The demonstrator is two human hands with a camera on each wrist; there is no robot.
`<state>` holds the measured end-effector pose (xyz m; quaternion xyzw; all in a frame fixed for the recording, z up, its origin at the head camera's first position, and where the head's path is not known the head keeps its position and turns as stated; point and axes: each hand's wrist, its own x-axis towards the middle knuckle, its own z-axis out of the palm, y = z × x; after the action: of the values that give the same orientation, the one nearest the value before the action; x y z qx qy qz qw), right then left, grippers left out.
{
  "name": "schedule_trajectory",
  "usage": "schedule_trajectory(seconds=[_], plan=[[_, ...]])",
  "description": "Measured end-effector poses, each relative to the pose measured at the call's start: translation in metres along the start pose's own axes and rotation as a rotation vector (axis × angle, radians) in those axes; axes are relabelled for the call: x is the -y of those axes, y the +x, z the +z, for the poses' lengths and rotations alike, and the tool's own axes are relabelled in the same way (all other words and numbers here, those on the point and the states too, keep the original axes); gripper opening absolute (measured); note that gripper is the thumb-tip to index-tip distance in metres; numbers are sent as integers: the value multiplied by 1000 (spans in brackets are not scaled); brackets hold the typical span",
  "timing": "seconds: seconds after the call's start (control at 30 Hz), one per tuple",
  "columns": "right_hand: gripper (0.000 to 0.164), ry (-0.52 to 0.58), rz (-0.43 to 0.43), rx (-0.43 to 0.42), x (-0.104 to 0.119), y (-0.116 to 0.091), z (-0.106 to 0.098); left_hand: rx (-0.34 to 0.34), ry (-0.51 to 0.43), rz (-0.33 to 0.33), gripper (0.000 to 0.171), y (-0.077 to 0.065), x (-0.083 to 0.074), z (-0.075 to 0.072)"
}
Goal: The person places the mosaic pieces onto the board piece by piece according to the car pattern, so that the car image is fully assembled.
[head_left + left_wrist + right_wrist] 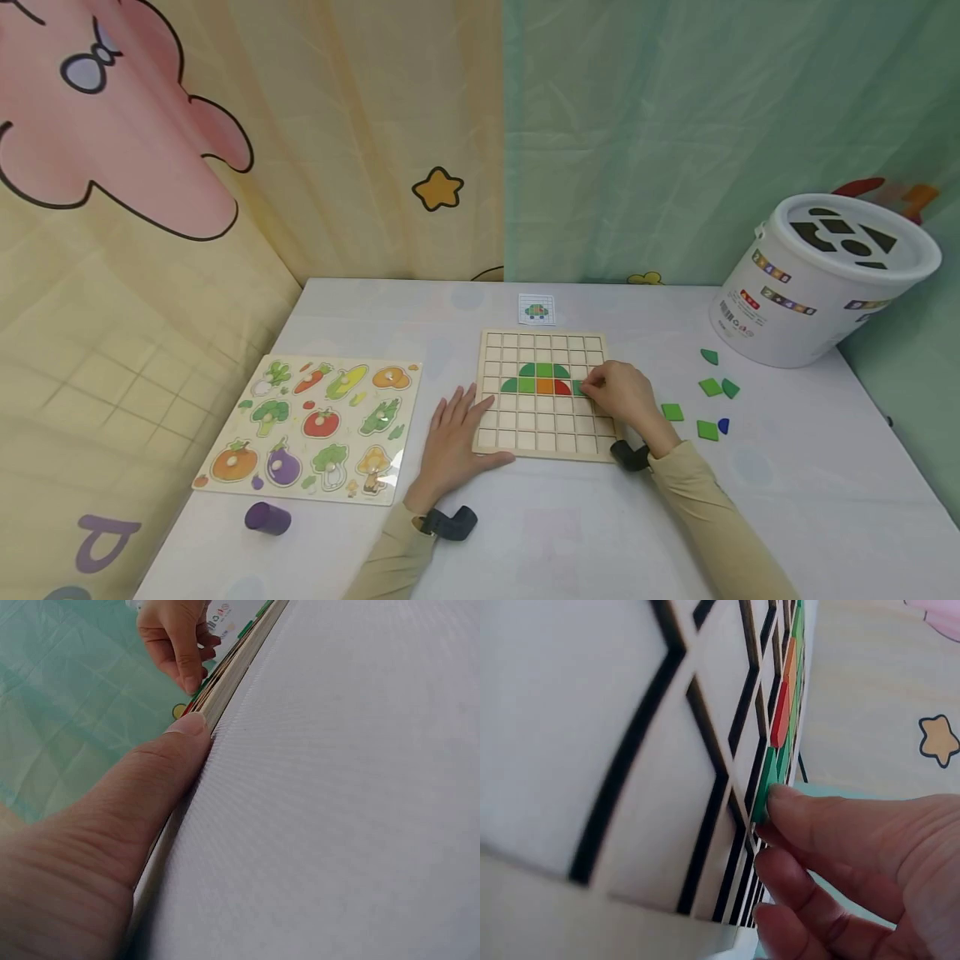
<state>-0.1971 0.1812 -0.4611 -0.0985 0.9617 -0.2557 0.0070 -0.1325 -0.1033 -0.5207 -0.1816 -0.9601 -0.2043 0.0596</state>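
Observation:
A wooden grid board (pixel 543 423) lies on the table, its middle cells filled with green, orange and red pieces. At the board's right side, my right hand (pixel 621 392) pinches a dark green piece (pixel 766 784) between thumb and fingertips, in a cell beside the red piece (pixel 780 716). The hand partly covers that green piece. My left hand (pixel 453 446) rests with spread fingers along the board's left edge and lower left corner. In the left wrist view its thumb (pixel 142 787) lies against the board's edge. A small picture card (pixel 536 309) lies behind the board.
Several loose green pieces (pixel 707 430) and a blue piece (pixel 723 426) lie right of the board. A white bucket (pixel 795 283) with a shape-cutout lid stands at the back right. To the left are a vegetable puzzle board (pixel 337 487) and a purple cylinder (pixel 267 518).

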Motion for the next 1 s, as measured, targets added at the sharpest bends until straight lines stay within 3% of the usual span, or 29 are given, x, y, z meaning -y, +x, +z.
schedule_trajectory(seconds=[0.3, 0.53, 0.73, 0.87, 1.0], plan=[[10, -21, -60, 40, -2, -3, -4, 5, -7, -9, 93, 0, -1, -2], [18, 73, -80, 90, -15, -8, -6, 9, -3, -11, 93, 0, -1, -1], [20, 135, -106, 40, -34, -15, -18, 12, -8, -3, 93, 1, -1, -1], [20, 137, -64, -27, -51, -18, -35, 9, -6, -2, 93, 1, -1, -1], [25, 113, 68, -100, -74, -19, -52, 8, 1, -1, 93, 0, -1, -2]])
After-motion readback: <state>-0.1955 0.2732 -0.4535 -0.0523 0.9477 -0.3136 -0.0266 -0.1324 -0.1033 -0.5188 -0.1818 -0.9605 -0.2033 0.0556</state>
